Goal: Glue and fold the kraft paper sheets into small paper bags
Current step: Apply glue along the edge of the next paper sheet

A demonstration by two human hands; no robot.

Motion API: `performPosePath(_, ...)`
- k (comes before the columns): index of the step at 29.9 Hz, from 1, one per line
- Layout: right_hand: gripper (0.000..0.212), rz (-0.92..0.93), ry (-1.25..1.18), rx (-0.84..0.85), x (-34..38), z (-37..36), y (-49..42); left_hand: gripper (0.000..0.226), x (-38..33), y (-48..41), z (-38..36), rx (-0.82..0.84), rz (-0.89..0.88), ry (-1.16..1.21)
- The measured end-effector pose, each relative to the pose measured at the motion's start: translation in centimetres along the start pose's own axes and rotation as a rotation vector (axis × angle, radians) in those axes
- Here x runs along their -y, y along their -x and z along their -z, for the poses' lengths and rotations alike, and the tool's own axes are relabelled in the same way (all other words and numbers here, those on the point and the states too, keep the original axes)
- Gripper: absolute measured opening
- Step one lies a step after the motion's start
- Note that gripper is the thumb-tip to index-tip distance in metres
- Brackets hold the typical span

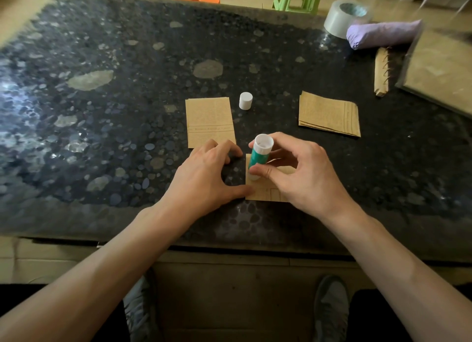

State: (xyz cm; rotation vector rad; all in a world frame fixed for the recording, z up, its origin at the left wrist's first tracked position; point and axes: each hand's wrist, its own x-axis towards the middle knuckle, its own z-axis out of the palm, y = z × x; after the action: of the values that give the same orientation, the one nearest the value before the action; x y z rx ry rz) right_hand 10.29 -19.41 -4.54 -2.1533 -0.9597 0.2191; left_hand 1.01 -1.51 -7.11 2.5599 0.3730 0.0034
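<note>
The right hand (301, 175) pinches the glue stick (258, 155), tip down on the near sheet (261, 192). The left hand (204, 178), fingers spread, steadies the sheet's left edge. The cap (245, 101) stands farther off.

Newspaper-style print covers the kraft paper sheet (210, 122) and the stack (329, 114), too blurred to read.

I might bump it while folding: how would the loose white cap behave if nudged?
The white cap looks small and plastic, so probably light and quick to slide on the glossy table. It stands on end now; knocked over, its round side would likely let it roll.
</note>
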Motion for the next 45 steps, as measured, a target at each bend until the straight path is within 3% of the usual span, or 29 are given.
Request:
performPosePath(9,0.033,0.024,0.005,0.054,0.0,0.2,0.2,0.073,-0.1,0.0,0.0,-0.007,-0.001,0.006)
performPosePath(17,0.032,0.043,0.028,-0.059,0.3,-0.5,0.3,0.075,-0.2,0.1,0.1,0.010,0.006,0.006)
performPosePath(45,0.031,0.028,0.050,-0.181,-0.1,-1.8,-1.8,0.069,-0.4,0.4,-0.1,-0.023,-0.004,-0.006)
